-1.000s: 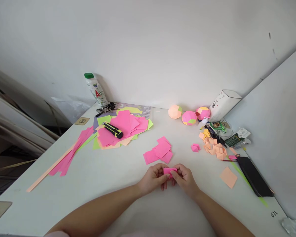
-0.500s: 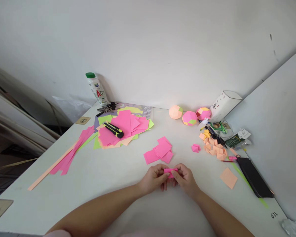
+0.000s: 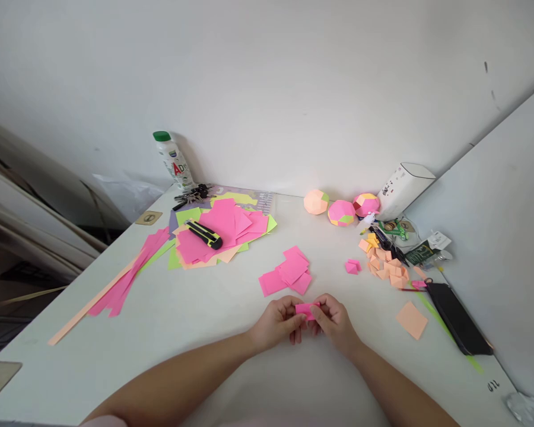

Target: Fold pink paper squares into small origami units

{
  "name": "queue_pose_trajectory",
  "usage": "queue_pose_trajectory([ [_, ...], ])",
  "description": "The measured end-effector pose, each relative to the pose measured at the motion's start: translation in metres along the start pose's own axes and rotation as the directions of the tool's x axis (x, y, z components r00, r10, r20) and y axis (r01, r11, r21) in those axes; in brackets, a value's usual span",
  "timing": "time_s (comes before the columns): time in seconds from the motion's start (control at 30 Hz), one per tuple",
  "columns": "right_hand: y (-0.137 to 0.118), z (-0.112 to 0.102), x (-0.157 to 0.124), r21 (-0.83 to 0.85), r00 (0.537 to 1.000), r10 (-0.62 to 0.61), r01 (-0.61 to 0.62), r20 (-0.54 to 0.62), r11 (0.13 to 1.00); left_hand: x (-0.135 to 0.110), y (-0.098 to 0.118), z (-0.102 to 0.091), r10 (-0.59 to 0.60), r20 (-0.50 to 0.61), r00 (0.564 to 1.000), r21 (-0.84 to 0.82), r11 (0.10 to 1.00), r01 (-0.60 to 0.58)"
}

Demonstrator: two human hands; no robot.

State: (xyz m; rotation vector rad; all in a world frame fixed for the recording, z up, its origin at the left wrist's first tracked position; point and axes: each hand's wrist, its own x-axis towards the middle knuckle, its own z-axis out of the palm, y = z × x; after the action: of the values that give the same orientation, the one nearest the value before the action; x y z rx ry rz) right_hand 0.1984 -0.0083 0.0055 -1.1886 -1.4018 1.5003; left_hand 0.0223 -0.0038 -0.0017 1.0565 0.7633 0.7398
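- Slip [image 3: 303, 310]: pink paper, narrow and straight-edged, held between both hands on the person's side of the pink sheets [image 3: 295, 267]; contact with the tabletop [image 3: 200, 308] cannot be told
- Left hand [image 3: 273, 323]: grip closed about the slip's left end, thumb in front, fingers partly hidden behind
- Right hand [image 3: 336, 323]: grip closed about the right end, thumb laid on the near face
- Step, as judged: creasing a fold; align the edges first, then press from the middle outward with even thumb pressure
- Hold both ends level; a skewed crease will probably leave a lasting mark
- Paper: appears thin, matte and moderately stiff; should take a sharp crease
- Sheets: flat, square-cornered, overlapping
- Pink unit [image 3: 351, 267]: small, folded, angular, well apart from the hands
- Peach units [image 3: 385, 268]: similarly angular, heaped at the right
- Balls [image 3: 315, 202]: three, faceted, paper-like, near the wall [image 3: 267, 95]
- Cutter [image 3: 204, 233]: black and yellow, resting on the paper pile [image 3: 225, 219]
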Motion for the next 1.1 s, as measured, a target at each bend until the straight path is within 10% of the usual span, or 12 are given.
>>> queue_pose_trajectory([
  [1.1, -0.0014, -0.0007, 0.0000, -0.008, 1.000, -0.008, 0.008, -0.009, 1.000, -0.0011, 0.0026, 0.0013, -0.020, -0.008, 1.000, 0.019, 1.000, 0.020],
])
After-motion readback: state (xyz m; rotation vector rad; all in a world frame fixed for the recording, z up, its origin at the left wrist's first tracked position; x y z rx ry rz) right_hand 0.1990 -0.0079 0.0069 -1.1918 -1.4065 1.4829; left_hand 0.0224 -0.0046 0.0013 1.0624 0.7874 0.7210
